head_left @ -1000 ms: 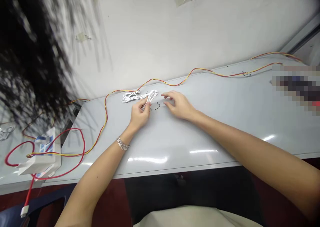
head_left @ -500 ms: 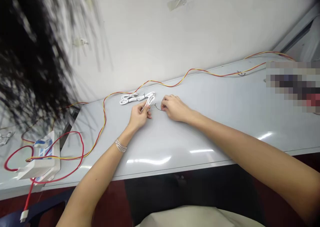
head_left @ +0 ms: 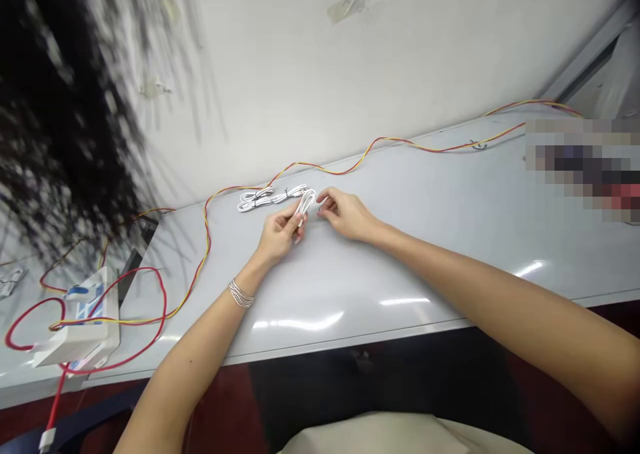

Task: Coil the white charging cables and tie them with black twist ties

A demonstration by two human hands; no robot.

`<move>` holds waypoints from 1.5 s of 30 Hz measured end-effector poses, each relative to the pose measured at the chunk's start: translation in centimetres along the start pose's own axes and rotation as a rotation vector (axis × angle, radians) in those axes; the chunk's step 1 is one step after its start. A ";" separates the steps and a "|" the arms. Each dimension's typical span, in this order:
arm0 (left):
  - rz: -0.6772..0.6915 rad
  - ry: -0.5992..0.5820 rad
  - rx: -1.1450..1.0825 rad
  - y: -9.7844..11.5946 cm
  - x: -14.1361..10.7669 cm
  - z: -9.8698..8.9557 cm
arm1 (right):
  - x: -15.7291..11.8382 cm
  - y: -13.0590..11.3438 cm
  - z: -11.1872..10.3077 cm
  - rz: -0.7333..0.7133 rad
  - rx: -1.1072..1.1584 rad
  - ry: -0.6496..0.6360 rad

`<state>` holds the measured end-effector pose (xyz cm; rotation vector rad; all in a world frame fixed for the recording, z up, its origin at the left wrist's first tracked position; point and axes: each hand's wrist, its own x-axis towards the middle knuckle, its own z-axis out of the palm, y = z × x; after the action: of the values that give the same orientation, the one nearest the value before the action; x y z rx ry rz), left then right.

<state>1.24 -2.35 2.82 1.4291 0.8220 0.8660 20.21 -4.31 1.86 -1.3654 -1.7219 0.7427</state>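
Left arm: yours enters at the lower left and slants up and rightward across the table's front edge, bracelet [head_left: 241, 294] at the wrist. Your left hand [head_left: 279, 234] is near the middle of the table [head_left: 450, 207], thumb side toward the right. Grip: your thumb and index finger pinch a white cable coil [head_left: 309, 201] at its lower end; the other fingers curl beneath. The coil's looped end stands out past your fingertips, tilted up and to the right, toward your other hand.

Right arm: yours comes in from the lower right, long and nearly straight, running up and leftward. Your right hand [head_left: 347, 215] is just beside the coil, apart from it, back of the hand upward. The index finger arches over, with the thumb below it, tips drawn near each other and pointing left. A small dark sliver shows at these fingertips; whether you grip it, cannot tell.

Surroundings: tied white cables [head_left: 246, 206] lie on the table just beyond and left of your left hand, bound with dark ties. A red-and-yellow wire [head_left: 383, 139] snakes along the back, near the wall [head_left: 425, 54].
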 end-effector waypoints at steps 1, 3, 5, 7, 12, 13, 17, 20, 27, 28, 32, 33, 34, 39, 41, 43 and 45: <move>-0.022 -0.007 -0.045 0.1 -0.1 0.0 | 0.0 0.0 0.2 0.006 0.135 0.038; -0.069 -0.021 -0.128 0.2 -0.1 0.1 | 0.2 0.0 0.5 -0.009 0.376 0.075; -0.109 -0.033 -0.190 0.3 -0.2 0.0 | 0.2 -0.1 0.7 -0.039 0.523 0.075; -0.150 -0.056 -0.232 0.4 -0.2 0.0 | 0.1 -0.3 0.8 -0.063 0.598 0.059; -0.219 -0.132 -0.338 0.9 -0.2 0.0 | -0.3 -0.8 0.6 -0.128 0.640 0.018; -0.224 -0.146 -0.360 1.0 -0.2 0.0 | -0.4 -0.9 0.5 -0.147 0.618 0.016; -0.296 -0.231 -0.405 1.4 -0.2 -0.5 | -0.7 -1.3 0.3 -0.206 0.503 0.011; -0.326 -0.266 -0.399 1.5 -0.3 -0.8 | -0.8 -1.4 0.1 -0.228 0.464 0.009; -0.237 -0.227 -0.422 1.2 -0.3 -0.6 | -0.6 -1.1 0.2 -0.150 0.468 0.072; -0.238 -0.230 -0.424 1.2 -0.3 -0.6 | -0.5 -1.0 0.3 -0.126 0.485 0.072; -0.229 -0.220 -0.417 1.1 -0.3 -0.2 | -0.3 -0.5 0.9 -0.026 0.550 0.036; -0.223 -0.207 -0.412 1.1 -0.3 -0.1 | -0.3 -0.4 1.0 -0.004 0.559 0.028; -0.217 -0.194 -0.406 1.0 -0.3 0.0 | -0.2 -0.3 1.2 0.012 0.561 0.023; -0.161 -0.121 -0.370 0.7 -0.4 0.5 | -0.1 -0.3 1.2 -0.006 0.540 0.018; -0.135 -0.081 -0.354 0.5 -0.4 0.6 | -0.2 -0.6 1.0 0.008 0.558 0.007; -0.120 -0.041 -0.327 0.4 -0.4 0.7 | -0.2 -0.9 0.9 0.052 0.591 -0.011; -0.114 -0.009 -0.299 0.3 -0.4 0.7 | -0.2 -1.1 0.8 0.086 0.622 -0.034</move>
<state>1.67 -3.05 3.07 1.1132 0.7258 0.8547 18.97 -4.77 2.32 -0.9942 -1.2963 1.2299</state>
